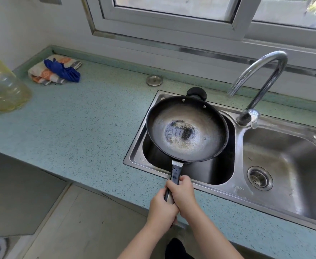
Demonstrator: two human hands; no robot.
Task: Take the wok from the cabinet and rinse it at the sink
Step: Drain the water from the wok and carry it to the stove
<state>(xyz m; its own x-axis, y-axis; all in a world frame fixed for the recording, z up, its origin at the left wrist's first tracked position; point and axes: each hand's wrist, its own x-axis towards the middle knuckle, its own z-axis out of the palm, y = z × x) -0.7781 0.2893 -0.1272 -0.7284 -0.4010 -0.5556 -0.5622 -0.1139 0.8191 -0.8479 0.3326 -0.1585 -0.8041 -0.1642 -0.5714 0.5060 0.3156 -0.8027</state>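
A dark wok [188,128] with a worn, greyish inside hangs above the left basin of a steel double sink [237,187]. Its long handle points toward me. My left hand [161,208] and my right hand [183,193] both grip that handle, the right one nearer the bowl. A small black helper handle sits on the wok's far rim. The curved chrome faucet [258,75] stands behind the sink, its spout ending to the right of the wok. No water is running.
A speckled teal counter [75,124] runs to the left. On it lie a folded cloth with a blue rag [57,71], a round metal sink plug [154,80] and a large clear jug of yellowish liquid [0,86]. A window is behind the sink.
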